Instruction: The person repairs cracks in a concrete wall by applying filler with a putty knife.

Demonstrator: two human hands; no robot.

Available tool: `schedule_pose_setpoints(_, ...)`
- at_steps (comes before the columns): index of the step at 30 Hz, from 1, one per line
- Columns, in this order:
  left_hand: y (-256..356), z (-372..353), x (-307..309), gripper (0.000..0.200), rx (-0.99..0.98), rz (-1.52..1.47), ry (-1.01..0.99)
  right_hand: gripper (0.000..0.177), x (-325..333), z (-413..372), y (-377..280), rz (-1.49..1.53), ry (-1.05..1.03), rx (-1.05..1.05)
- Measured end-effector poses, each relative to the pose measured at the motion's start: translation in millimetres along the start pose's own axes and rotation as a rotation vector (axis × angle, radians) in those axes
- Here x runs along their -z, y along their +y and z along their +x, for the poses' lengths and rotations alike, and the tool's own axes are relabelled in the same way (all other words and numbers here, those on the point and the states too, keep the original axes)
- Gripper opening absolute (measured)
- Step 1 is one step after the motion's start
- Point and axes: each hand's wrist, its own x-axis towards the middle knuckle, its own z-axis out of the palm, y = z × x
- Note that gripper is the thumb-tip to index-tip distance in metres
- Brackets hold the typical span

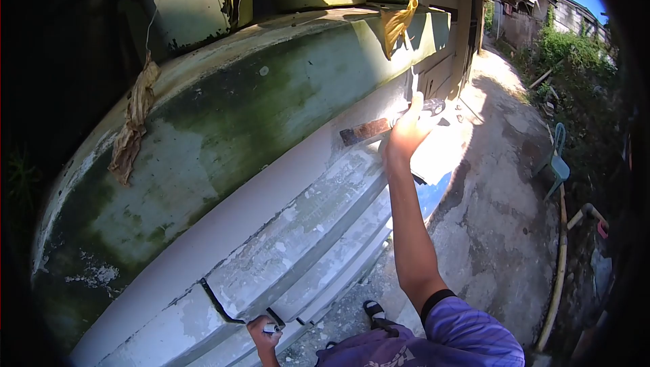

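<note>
Item: rusty scraper (366, 130), at 1 o'clock in my view, blade lay against the upturned hull (257, 130). Held by right hand (408, 133), fingers clenched on it, arm stretched far. At 6 o'clock, left hand (263, 334), fingers closed around a small white piece (272, 328) by the hull's lower edge. Risk, as I judged it: at that reach the blade could skid on flaking paint and gouge.

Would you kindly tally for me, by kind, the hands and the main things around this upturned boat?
hands: 2 (left hand, right hand)
scraper: 1
boat hull: 1
hanging rag: 1
green chair: 1
Total: 6
</note>
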Motion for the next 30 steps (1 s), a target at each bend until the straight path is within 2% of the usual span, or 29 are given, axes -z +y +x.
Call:
schedule_pose_setpoints(1, 3, 0, 1, 0.070, 0.011, -0.017, -0.005, 0.039, 4, 6, 1, 0.072, -0.044, -0.077)
schedule_pose_setpoints(4, 12, 1, 1, 0.072, 0.025, -0.047, -0.002, 0.044, 22, 11, -8, 0.309, -0.146, -0.323)
schedule_pose_setpoints(6, 13, 8, -1, 0.075, -0.012, -0.038, 0.023, 0.036, 13, 1, -1, 0.005, -0.092, 0.056)
schedule_pose_setpoints(9, 14, 6, 1, 0.076, 0.040, -0.026, -0.039, 0.028, 17, -11, -8, -0.145, -0.253, 0.223)
schedule_pose_setpoints(10, 11, 5, 2, 0.070, 0.027, -0.030, -0.047, 0.026, 24, -14, -14, -0.100, -0.358, 0.214)
schedule_pose_setpoints(13, 7, 3, 0, 0.064, 0.028, -0.001, -0.038, 0.028, 64, -12, -55, -0.112, -0.718, -0.072)
schedule_pose_setpoints(14, 6, 4, 0, 0.063, 0.040, 0.000, -0.032, 0.021, 83, -8, -64, -0.124, -0.814, -0.093)
schedule_pose_setpoints(15, 6, 3, 1, 0.061, 0.054, 0.001, -0.025, 0.023, 102, -7, -64, -0.100, -0.889, -0.046)
schedule_pose_setpoints(16, 8, 2, 1, 0.060, 0.071, 0.001, -0.017, 0.026, 120, -6, -65, -0.188, -0.949, 0.120)
schedule_pose_setpoints(17, 15, 5, 0, 0.066, 0.075, 0.013, -0.019, 0.025, 132, -9, -77, -0.171, -1.041, 0.005)
schedule_pose_setpoints(19, 26, 11, -2, 0.079, 0.085, 0.038, -0.026, 0.030, 152, -14, -82, -0.352, -1.071, 0.103)
schedule_pose_setpoints(22, 20, 9, -3, 0.081, 0.093, 0.040, -0.028, 0.036, 163, -17, -93, -0.557, -1.171, 0.064)
schedule_pose_setpoints(25, 5, 3, -4, 0.081, 0.095, 0.055, 0.022, 0.035, 160, -24, -95, -0.499, -1.097, 0.190)
schedule_pose_setpoints(28, 3, -2, 1, 0.073, 0.190, 0.024, -0.053, 0.029, 160, -18, -84, -0.444, -0.984, 0.283)
schedule_pose_setpoints(30, 7, 1, -3, 0.079, 0.137, 0.065, -0.020, 0.026, 162, -12, -81, -0.413, -0.879, 0.158)
